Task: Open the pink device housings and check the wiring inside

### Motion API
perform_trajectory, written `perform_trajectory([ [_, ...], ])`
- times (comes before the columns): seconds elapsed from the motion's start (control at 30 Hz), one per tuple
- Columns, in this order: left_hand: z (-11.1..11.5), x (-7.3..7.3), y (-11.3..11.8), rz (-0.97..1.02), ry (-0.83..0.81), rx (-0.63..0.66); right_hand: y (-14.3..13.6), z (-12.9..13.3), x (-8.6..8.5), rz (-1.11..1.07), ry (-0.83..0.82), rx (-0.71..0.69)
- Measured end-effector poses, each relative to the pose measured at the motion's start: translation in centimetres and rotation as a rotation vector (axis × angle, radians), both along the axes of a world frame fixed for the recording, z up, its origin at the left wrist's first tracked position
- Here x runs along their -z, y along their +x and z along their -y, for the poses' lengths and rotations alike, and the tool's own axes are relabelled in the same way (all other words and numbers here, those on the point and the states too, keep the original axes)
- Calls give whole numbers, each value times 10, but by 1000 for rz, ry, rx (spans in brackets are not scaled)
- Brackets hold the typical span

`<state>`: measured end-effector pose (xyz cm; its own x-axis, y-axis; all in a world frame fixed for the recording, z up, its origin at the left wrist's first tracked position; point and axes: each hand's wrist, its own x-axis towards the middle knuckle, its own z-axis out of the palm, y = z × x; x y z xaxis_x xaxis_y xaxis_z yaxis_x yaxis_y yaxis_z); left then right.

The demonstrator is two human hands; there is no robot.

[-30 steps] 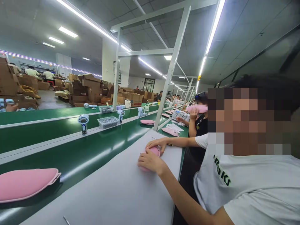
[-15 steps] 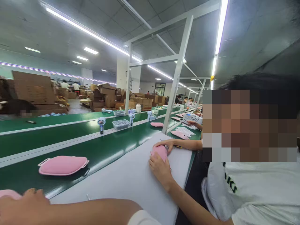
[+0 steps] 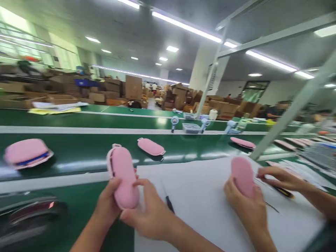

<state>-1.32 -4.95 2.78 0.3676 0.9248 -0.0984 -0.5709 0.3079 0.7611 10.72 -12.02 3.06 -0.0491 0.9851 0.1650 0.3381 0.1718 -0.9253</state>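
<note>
Both of my hands hold a pink soft case (image 3: pixel 122 175) upright over the near edge of the green conveyor belt (image 3: pixel 78 154). My left hand (image 3: pixel 107 204) grips its lower left side. My right hand (image 3: pixel 151 213) wraps its bottom from the right. Just right of my hands, a small dark tool (image 3: pixel 169 204) lies on the white sheet (image 3: pixel 199 182). Further right, a co-worker's two hands (image 3: pixel 246 206) hold another pink case (image 3: pixel 243 176) over the same sheet.
More pink cases lie on the belt at the left (image 3: pixel 26 154), middle (image 3: pixel 151 146) and right (image 3: pixel 243 142). Small fans (image 3: pixel 174 122) and a tray (image 3: pixel 191 128) stand on the divider rail. A slanted metal post (image 3: pixel 288 108) rises at right. A blurred dark object (image 3: pixel 28 213) sits at bottom left.
The view swung left and down, away from the co-worker. My two hands came into view holding a pink case; half a second ago only my arm crossed the bottom edge.
</note>
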Motion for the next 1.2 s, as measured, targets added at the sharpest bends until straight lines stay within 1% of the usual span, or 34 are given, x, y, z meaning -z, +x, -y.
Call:
perform_trajectory([
  [0.07,4,4,5,-67,11,-40,12,5,-3,-119,-76,17],
  [0.1,6,4,9,-120,60,-56,16,6,-4,-170,-98,39],
  [0.13,9,4,13,-164,116,-56,19,7,-5,-225,-121,64],
  [0.2,15,5,20,-210,214,-3,22,8,-6,-325,-187,91],
  [0.3,19,7,24,-186,254,117,24,8,-9,-440,-295,93],
  [0.37,17,9,24,-153,247,145,30,6,-10,-497,-329,87],
  [0.43,12,11,22,-73,217,180,38,2,-12,-537,-340,109],
  [0.53,5,12,18,31,146,311,49,-4,-13,-463,-328,237],
  [0.6,3,12,15,31,126,381,53,-7,-14,-383,-349,307],
  [0.7,2,10,13,-2,149,429,56,-8,-10,-210,-380,366],
  [0.77,2,10,14,-26,170,453,57,-7,-3,-4,-294,392],
  [0.83,2,12,15,-61,173,449,59,-7,6,215,-110,383],
  [0.9,2,16,15,-91,152,446,60,-7,14,395,73,346],
  [0.97,3,20,13,-102,135,450,61,-7,18,548,196,327],
  [1.07,7,23,12,-109,149,453,59,-6,16,726,358,382],
  [1.13,11,20,13,-102,168,458,57,-4,13,782,445,422],
  [1.2,16,15,17,-88,181,471,55,-3,10,810,484,425],
])
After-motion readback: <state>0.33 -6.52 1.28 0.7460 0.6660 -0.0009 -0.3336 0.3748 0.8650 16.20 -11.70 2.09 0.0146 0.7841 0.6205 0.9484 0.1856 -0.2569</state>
